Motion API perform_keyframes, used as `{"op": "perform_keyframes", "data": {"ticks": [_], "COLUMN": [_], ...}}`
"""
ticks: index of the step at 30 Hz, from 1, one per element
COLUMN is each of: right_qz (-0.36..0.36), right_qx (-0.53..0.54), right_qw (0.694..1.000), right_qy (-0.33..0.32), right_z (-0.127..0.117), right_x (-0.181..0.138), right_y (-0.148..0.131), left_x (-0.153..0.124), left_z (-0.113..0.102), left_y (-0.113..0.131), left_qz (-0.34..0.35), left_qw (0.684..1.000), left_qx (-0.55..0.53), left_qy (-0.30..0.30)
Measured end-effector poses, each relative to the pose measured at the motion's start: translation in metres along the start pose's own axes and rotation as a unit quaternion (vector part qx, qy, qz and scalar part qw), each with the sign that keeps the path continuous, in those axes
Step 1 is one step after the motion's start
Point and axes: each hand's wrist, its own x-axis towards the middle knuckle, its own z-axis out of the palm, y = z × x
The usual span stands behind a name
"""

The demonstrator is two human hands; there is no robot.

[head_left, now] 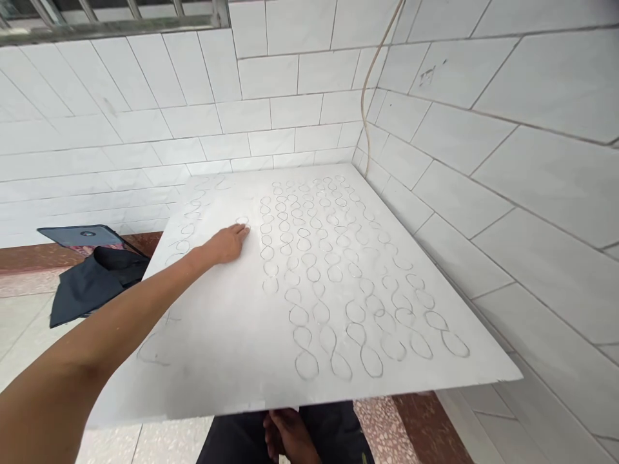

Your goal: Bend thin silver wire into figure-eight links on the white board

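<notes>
My left hand (pixel 231 243) reaches across a large white board (pixel 213 348). Its fingers are bent together against the surface, beside a faint pencil loop (pixel 242 220); whatever they pinch is hidden behind them. Rows of drawn figure-eight loops (pixel 304 240) fill the board's right half, and a column of smaller marks (pixel 187 229) runs down its left side. Below the near edge of the board, my right hand (pixel 293 437) rests over my lap with its fingers loosely curled in. Nothing shows in it, and the board hides part of it.
White tiled walls (pixel 522 167) meet in a corner behind and to the right of the board. A cable (pixel 366 103) hangs down that corner. At the left, a dark bag (pixel 91 283) and a flat grey-blue object (pixel 80 237) stand beside the board. A barred window (pixel 120 14) is above.
</notes>
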Motion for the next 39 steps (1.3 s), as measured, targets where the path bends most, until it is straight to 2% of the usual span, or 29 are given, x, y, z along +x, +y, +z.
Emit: {"op": "perform_keyframes", "data": {"ticks": [2, 4, 8, 11, 13, 18, 23, 29, 34, 37, 39], "right_qz": [0.03, 0.021, -0.014, -0.036, -0.055, -0.145, -0.184, -0.171, -0.187, -0.202, -0.21], "right_qx": [0.001, 0.004, -0.009, -0.034, -0.031, 0.024, 0.093, 0.117, 0.121, 0.111, 0.098], "right_qw": [0.999, 0.999, 0.998, 0.997, 0.995, 0.978, 0.966, 0.973, 0.97, 0.969, 0.97], "right_qy": [-0.023, -0.033, -0.057, -0.06, -0.075, -0.15, -0.156, -0.102, -0.095, -0.085, -0.079], "right_z": [-0.004, -0.009, -0.016, -0.014, -0.009, 0.011, 0.028, 0.044, 0.047, 0.043, 0.039], "right_x": [-0.001, -0.004, -0.017, -0.035, -0.05, -0.085, -0.096, -0.088, -0.091, -0.098, -0.105], "right_y": [0.01, 0.015, 0.012, 0.002, -0.01, -0.055, -0.091, -0.098, -0.097, -0.099, -0.1], "left_x": [-0.047, -0.098, -0.195, -0.249, -0.27, -0.29, -0.296, -0.302, -0.307, -0.315, -0.319], "left_z": [0.005, 0.015, 0.044, 0.061, 0.068, 0.081, 0.093, 0.085, 0.078, 0.072, 0.065], "left_y": [0.023, 0.047, 0.098, 0.136, 0.156, 0.185, 0.201, 0.223, 0.233, 0.24, 0.243], "left_qz": [0.013, 0.025, 0.051, 0.075, 0.079, 0.073, 0.073, 0.046, 0.028, -0.047, -0.142], "left_qw": [1.0, 1.0, 0.994, 0.986, 0.982, 0.97, 0.962, 0.962, 0.954, 0.926, 0.878], "left_qx": [-0.003, -0.009, -0.039, -0.05, -0.064, -0.107, -0.133, -0.158, -0.194, -0.267, -0.342], "left_qy": [0.007, 0.015, 0.093, 0.142, 0.162, 0.206, 0.225, 0.217, 0.227, 0.264, 0.304]}}
